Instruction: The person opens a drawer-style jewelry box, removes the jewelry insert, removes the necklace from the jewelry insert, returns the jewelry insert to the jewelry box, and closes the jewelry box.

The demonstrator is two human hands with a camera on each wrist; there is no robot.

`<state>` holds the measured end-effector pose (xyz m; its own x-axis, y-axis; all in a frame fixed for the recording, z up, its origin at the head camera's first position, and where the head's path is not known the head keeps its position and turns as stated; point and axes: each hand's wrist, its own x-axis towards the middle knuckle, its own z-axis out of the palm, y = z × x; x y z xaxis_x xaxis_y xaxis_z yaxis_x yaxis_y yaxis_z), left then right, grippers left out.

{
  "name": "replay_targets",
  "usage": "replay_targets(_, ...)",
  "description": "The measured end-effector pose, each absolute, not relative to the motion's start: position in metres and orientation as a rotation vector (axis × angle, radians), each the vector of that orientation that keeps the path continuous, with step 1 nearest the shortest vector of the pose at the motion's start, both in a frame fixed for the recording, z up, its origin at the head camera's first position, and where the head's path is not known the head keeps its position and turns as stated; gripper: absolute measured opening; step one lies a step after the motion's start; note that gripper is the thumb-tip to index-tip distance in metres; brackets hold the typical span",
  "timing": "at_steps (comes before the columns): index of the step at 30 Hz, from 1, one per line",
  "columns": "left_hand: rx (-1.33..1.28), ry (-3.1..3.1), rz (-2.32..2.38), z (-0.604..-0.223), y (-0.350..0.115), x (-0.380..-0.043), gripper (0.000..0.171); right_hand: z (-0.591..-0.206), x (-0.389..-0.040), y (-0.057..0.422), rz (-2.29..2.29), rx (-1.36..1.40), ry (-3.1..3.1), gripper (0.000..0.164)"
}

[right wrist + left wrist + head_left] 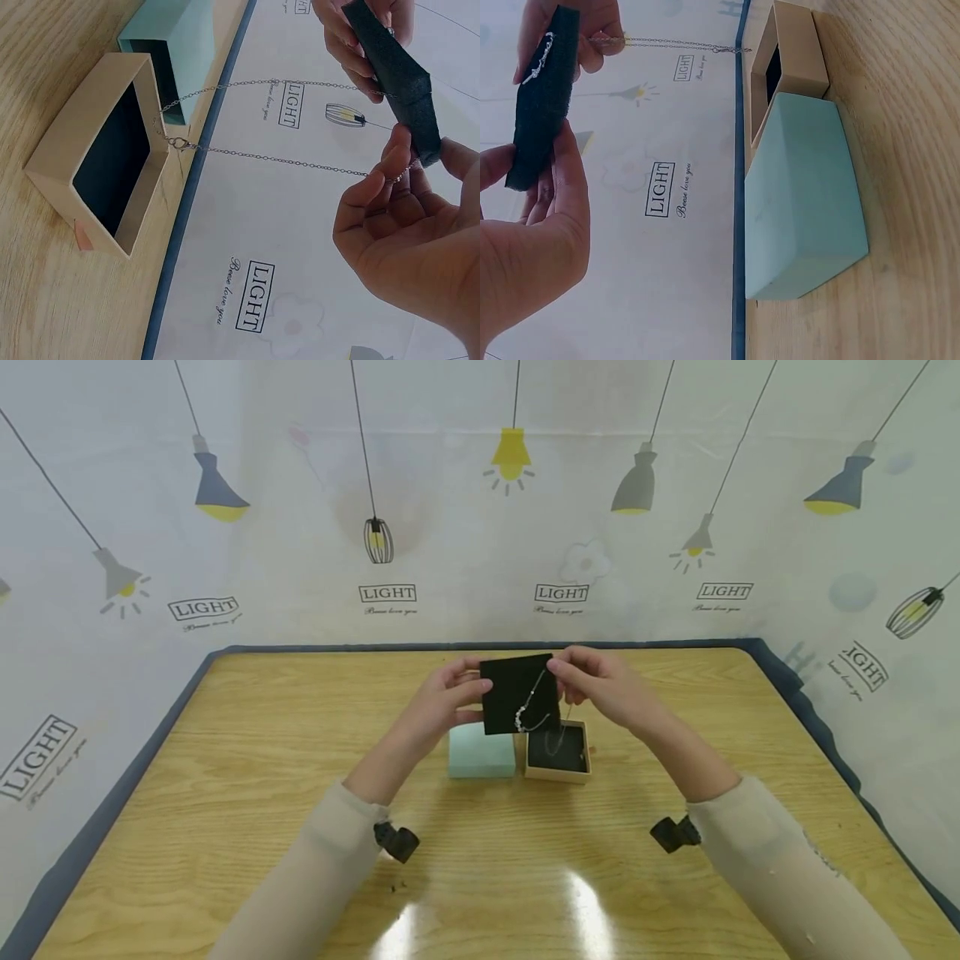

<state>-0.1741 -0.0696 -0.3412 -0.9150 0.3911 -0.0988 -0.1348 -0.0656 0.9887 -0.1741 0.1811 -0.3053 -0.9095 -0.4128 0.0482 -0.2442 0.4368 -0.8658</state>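
Note:
Both hands hold up a black foam pad [504,697] with a silver chain necklace [519,717] lying across its face. The left hand [453,693] pinches the pad's left edge between thumb and fingers. At the upper right corner the right hand [596,681] pinches the pad, with chain by its fingertips. In the right wrist view the rest of the chain [285,160] hangs in a long loop behind the pad, a clasp at its low end. Below stands a tan open box [557,776] with a dark inside. Left of it is a pale teal box lid [482,756].
A wooden table [300,743] carries the box and lid. Behind it and at the sides hangs a white sheet [450,602] printed with lamps, with a dark blue border [337,648] along the table edge. A small black camera [396,841] is strapped at each wrist.

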Motion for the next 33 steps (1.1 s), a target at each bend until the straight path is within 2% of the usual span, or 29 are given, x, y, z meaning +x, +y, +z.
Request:
replay_targets(9,0.335,1.812,2.055,-0.342,-0.078,-0.170,0.032,-0.307,-0.172,0.174,-1.501,-0.643,2.457,0.027)
replay_targets(17,0.363,1.820,1.962,-0.340,-0.083,-0.167,0.039,-0.307,-0.169,0.172,-1.451,-0.704,2.375,0.026)
replay_targets(27,0.436,1.967,1.803,-0.334,-0.079,-0.163,0.036,-0.310,-0.167,0.167,-1.401,-0.773,2.300,0.022)
replay_targets(33,0.440,2.008,1.777,-0.333,-0.078,-0.161,0.035,-0.312,-0.168,0.167,-1.421,-0.765,2.278,0.027)
